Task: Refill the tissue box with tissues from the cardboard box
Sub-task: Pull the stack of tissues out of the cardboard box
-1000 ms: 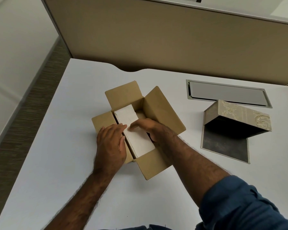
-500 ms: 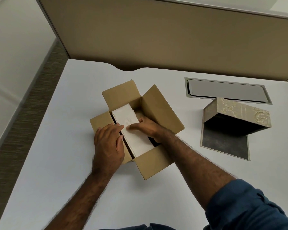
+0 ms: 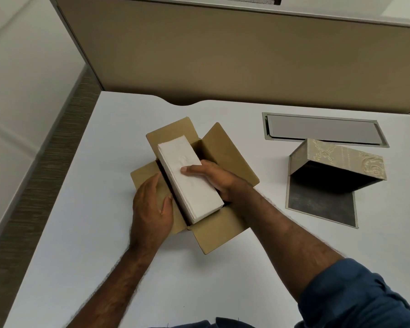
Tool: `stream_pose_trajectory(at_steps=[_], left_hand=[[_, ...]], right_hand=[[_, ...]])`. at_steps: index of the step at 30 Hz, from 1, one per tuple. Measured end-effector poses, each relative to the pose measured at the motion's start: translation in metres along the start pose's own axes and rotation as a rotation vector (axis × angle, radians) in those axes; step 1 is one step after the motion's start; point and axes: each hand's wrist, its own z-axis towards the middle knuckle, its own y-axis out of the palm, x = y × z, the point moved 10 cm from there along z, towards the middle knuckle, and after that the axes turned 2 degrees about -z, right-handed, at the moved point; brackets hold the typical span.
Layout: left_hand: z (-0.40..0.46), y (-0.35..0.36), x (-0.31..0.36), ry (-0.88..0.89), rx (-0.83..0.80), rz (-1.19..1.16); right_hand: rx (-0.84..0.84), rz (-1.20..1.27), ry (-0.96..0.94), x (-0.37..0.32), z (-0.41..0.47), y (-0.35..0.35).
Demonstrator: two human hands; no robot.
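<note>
Our right hand [image 3: 213,181] grips the tissues [image 3: 189,181], half out of the carton [image 3: 225,152]; our left hand [image 3: 152,204] lies flat, steadying it. The tissue box [image 3: 341,162], right, gapes unfilled.

A person's two bare forearms, both covered in dark hair, with no rings or watch on the left hand [image 3: 152,207] or right hand [image 3: 213,178], and a rolled dark-blue sleeve [image 3: 355,297] at 4 o'clock.
</note>
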Motion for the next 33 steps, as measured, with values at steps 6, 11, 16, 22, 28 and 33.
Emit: stream_pose_trajectory(at_steps=[6,11,16,22,28,33], left_hand=[[0.008,-0.017,0.000,-0.182,0.033,-0.127],[0.021,-0.017,0.019,-0.373,0.022,-0.424],[0.018,0.025,0.056,-0.621,-0.257,-0.854],[0.005,0.066,0.114,-0.677,-0.413,-1.105],[-0.021,0.113,0.164,-0.694,-0.545,-1.017],[-0.040,0.158,0.198,-0.667,-0.685,-0.919]], right_hand=[[-0.121,0.105,0.077,-0.024,-0.041,0.004],[-0.137,0.051,0.118,-0.037,-0.083,-0.011],[-0.119,0.040,0.107,-0.031,-0.127,-0.034],[-0.022,-0.075,0.158,-0.004,-0.178,-0.074],[0.093,-0.108,0.194,0.030,-0.234,-0.132],[0.053,-0.069,0.248,0.054,-0.273,-0.165]])
